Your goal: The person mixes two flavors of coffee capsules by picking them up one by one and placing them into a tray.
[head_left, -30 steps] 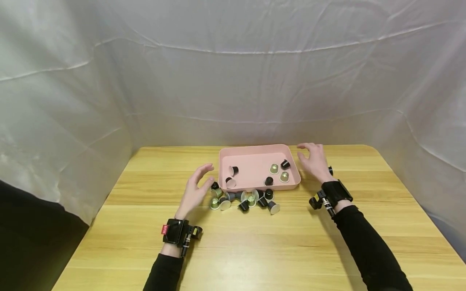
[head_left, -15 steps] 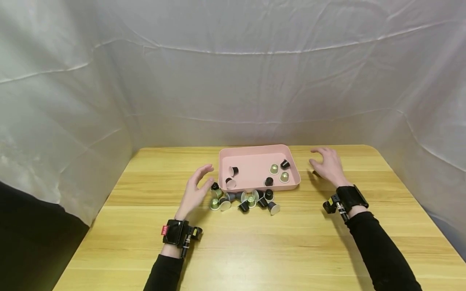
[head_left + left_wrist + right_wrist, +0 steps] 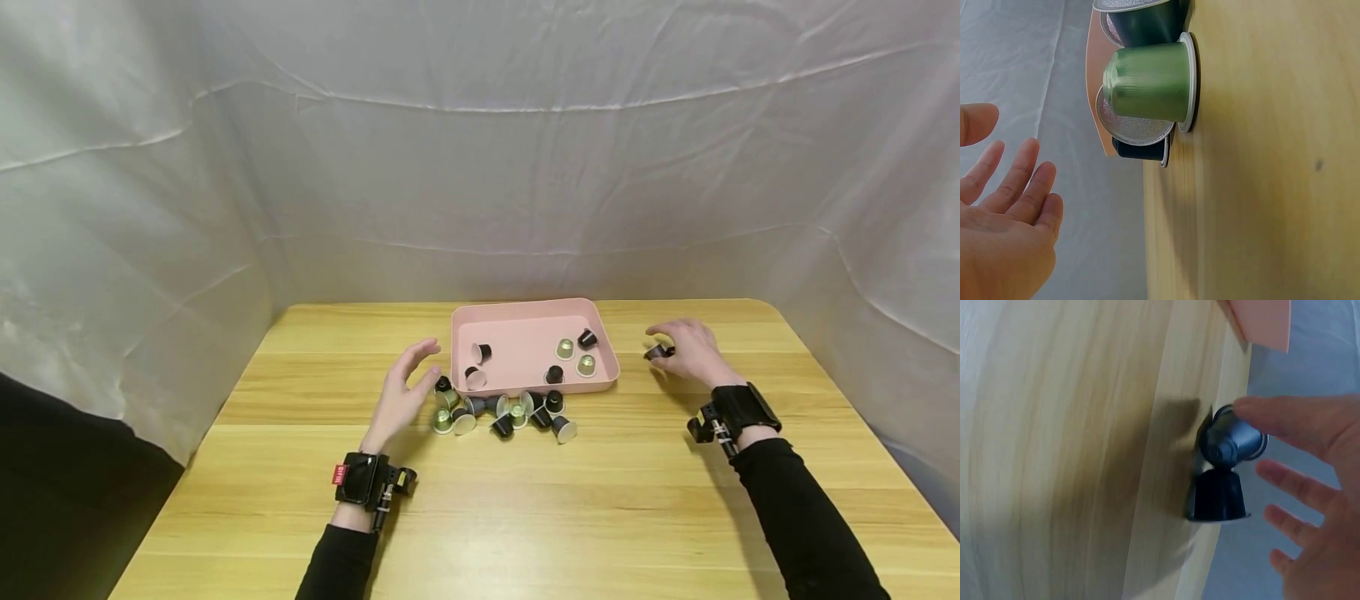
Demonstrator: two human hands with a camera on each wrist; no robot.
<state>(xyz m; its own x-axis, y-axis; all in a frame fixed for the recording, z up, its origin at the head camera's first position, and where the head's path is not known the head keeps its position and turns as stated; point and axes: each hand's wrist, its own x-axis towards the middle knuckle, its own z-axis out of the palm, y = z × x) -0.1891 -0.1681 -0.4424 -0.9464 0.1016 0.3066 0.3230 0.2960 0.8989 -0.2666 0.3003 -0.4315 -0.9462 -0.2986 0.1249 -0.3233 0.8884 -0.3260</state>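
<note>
Beside the tray's right end, my right hand [image 3: 688, 350] reaches down around a grey coffee capsule [image 3: 656, 353]. Its thumb lies in front of that capsule's rim in the right wrist view, and a gap shows under the forefinger in the head view. A black coffee capsule [image 3: 1219, 495] stands against the grey one. My left hand [image 3: 398, 398], fingers relaxed and holding nothing, hovers left of a pile of coffee capsules. Nearest to it is a green capsule [image 3: 1150, 82], standing apart from the fingers in the left wrist view.
A shallow pink tray [image 3: 517, 313] stands at the back of the wooden table [image 3: 525, 508], with several black, gold and light-rimmed capsules inside. More capsules, including a dark one [image 3: 502, 426], lie along its front edge. A pale cloth [image 3: 480, 167] hangs behind the table.
My right hand has moved right, away from the tray's edge, and lowered to the two capsules on the table. The left hand has stayed in place.
</note>
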